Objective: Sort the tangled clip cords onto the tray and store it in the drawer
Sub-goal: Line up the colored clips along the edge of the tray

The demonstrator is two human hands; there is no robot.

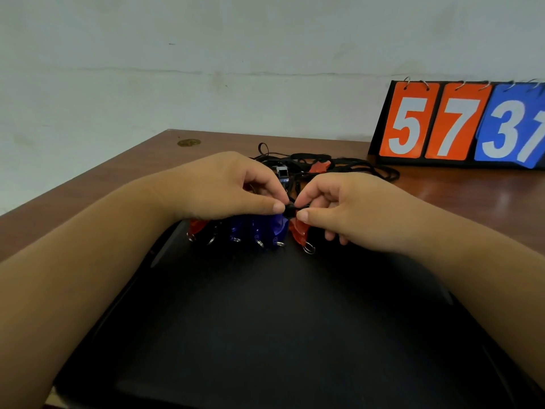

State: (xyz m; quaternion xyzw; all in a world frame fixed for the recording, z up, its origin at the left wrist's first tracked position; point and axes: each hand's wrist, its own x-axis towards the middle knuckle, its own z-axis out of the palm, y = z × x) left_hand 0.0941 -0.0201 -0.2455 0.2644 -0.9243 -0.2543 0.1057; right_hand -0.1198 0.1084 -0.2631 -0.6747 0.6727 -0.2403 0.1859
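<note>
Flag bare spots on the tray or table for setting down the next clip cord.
Free: the tray's near half, between both forearms, below the clip row. Also the table's far-left corner, left of the cord tangle. Crowded: the tray's far edge under the left hand and right hand, both pinching one black piece, and the strip between tangle and scoreboard.

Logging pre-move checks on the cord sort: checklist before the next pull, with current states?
1. Grip: left hand and right hand both pinch the black cord bead: ok.
2. The black tray lies under the hands: ok.
3. Row of sorted clips at the tray's far end: ok.
4. The cord tangle behind the hands cleared: not ok, a red clip lies in it.
5. Held cord free of the tangle: cannot tell, hands hide it.
6. State of the drawer: cannot tell, not in view.
</note>
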